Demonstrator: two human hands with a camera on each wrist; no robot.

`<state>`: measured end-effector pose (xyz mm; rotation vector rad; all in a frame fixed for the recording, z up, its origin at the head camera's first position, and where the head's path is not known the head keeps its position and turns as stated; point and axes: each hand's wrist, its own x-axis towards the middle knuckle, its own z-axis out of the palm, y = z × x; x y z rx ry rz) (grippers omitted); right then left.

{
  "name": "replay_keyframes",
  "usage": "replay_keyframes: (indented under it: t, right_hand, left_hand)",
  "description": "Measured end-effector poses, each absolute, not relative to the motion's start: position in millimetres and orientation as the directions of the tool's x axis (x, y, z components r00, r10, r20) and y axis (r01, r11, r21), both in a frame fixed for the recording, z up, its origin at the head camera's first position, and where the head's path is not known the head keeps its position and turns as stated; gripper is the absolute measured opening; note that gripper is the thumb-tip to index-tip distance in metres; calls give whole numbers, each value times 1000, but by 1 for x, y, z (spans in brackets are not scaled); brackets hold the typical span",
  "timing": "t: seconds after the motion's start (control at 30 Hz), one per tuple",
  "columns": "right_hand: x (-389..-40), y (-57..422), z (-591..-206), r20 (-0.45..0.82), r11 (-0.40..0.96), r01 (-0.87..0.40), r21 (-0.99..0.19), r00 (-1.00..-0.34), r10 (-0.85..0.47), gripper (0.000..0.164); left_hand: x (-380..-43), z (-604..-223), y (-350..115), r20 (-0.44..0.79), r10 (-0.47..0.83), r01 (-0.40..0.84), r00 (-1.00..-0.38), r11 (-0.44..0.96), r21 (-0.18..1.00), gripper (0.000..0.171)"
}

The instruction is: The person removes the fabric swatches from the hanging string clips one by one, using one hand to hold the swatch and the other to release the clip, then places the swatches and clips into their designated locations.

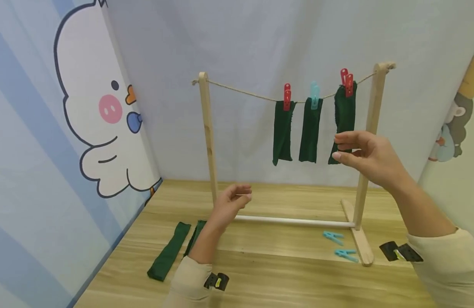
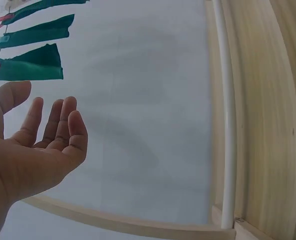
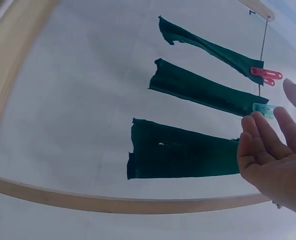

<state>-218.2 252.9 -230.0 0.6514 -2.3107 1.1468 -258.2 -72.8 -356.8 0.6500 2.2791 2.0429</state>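
Observation:
Three dark green cloth strips hang from a rope line: a left strip (image 1: 283, 132) under a red clothespin (image 1: 287, 97), a middle strip (image 1: 310, 130) under a light blue clothespin (image 1: 315, 96), and a right strip (image 1: 345, 109) under two red clothespins (image 1: 348, 84). My right hand (image 1: 369, 158) is raised in front of the right strip's lower half, fingers loosely bent and thumb apart, holding nothing. Lower and to the left, my left hand (image 1: 231, 205) hovers above the table with relaxed fingers. In the left wrist view, the gap between thumb and fingers of the left hand (image 2: 43, 135) holds nothing.
A wooden stand with left post (image 1: 207, 132), right post (image 1: 369, 119) and white bottom bar (image 1: 294, 220) carries the rope (image 1: 240, 90). Two light blue clothespins (image 1: 346, 254) lie near its right foot (image 1: 363, 248). Green strips (image 1: 169, 252) lie on the table at left, one partly behind my left arm.

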Motion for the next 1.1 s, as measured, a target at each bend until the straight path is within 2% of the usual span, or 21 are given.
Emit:
replay_keyframes:
  t: [0.2, 0.43, 0.73, 1.1]
  right_hand:
    - [-224, 241, -210, 638, 502, -644, -578, -740, -215, 34]
    - [-226, 231, -194, 678, 442, -686, -578, -705, -207, 35]
    - [-235, 221, -178, 673, 419, -663, -620, -725, -150, 35]
    - [-246, 214, -168, 618, 385, -613, -690, -776, -125, 37]
  left_hand:
    - [-271, -345, -57, 308, 293, 335, -905, 47, 941, 31]
    - [-282, -341, -38, 333, 229, 334, -915, -35, 942, 31]
    - [-296, -342, -21, 309, 178, 304, -934, -58, 951, 32]
    - [-309, -327, -4, 300, 197, 286, -934, -96, 953, 41]
